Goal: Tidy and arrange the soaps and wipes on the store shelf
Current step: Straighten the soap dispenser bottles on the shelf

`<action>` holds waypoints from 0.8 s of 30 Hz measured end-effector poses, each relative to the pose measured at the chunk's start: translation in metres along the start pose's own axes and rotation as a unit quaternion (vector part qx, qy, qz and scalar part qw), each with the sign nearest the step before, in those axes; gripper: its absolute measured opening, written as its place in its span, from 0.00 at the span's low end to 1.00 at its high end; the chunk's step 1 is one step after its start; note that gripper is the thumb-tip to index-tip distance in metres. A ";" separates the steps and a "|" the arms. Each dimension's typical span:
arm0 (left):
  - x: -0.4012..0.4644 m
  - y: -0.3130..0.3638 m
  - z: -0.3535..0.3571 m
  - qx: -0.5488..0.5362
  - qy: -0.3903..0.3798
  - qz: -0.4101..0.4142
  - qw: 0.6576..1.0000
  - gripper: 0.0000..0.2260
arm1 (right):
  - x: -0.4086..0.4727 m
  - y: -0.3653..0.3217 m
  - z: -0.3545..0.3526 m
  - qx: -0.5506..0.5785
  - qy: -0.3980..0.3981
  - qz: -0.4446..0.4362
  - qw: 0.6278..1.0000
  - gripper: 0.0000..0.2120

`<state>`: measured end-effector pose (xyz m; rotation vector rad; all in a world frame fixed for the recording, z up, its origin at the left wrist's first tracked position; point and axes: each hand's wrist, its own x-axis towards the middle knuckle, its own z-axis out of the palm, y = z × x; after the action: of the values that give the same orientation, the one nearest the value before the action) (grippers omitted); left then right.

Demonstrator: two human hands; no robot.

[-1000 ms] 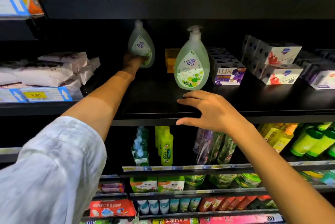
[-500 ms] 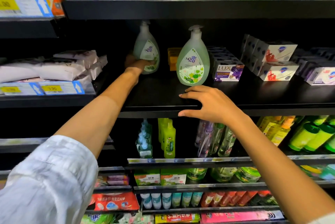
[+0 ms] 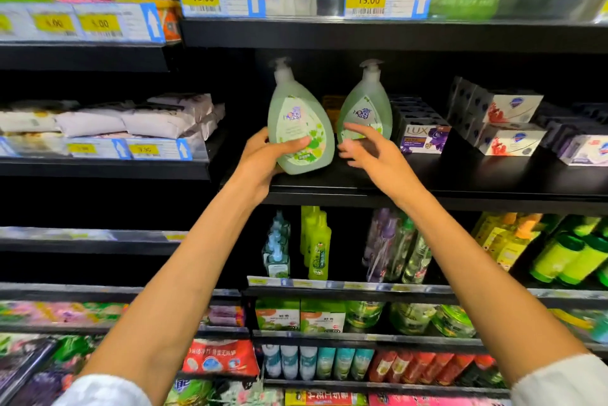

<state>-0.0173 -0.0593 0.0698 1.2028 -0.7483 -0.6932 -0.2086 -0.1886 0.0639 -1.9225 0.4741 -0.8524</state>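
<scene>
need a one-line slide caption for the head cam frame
Left hand grips a green pump soap bottle at the shelf front while the open right hand reaches toward its twin behind.

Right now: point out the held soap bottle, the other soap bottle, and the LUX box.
held soap bottle (image 3: pixel 297 116), head view, upper label
other soap bottle (image 3: pixel 370 109), head view, label
LUX box (image 3: pixel 421 139), head view, front face

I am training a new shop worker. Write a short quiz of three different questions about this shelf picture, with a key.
1. True or false: the left hand grips a green soap bottle.
2. The right hand is: A) open, B) holding a box.
3. Which brand name is on the purple box beside the second bottle?

Key: 1 true; 2 A; 3 Lux.
</scene>
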 end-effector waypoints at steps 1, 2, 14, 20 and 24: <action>-0.003 -0.001 0.001 0.004 -0.011 0.007 1.000 0.22 | 0.003 -0.005 0.006 0.075 0.002 0.020 0.997 0.20; -0.006 -0.002 0.001 0.014 -0.021 0.014 1.000 0.23 | 0.006 -0.009 0.012 0.140 -0.001 0.045 0.989 0.20; -0.009 -0.010 0.002 0.115 -0.032 0.065 0.991 0.26 | 0.017 -0.006 0.027 0.254 -0.009 0.102 0.962 0.15; -0.018 -0.023 0.007 0.191 0.069 0.197 0.959 0.27 | 0.018 -0.007 0.030 0.247 0.040 0.103 0.963 0.16; -0.022 -0.037 0.021 0.257 0.129 0.256 0.923 0.27 | 0.017 -0.010 0.032 0.248 0.060 0.096 0.962 0.17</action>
<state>-0.0498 -0.0616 0.0350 1.4495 -1.0019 0.1125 -0.1742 -0.1754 0.0687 -1.3495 0.4595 -0.8665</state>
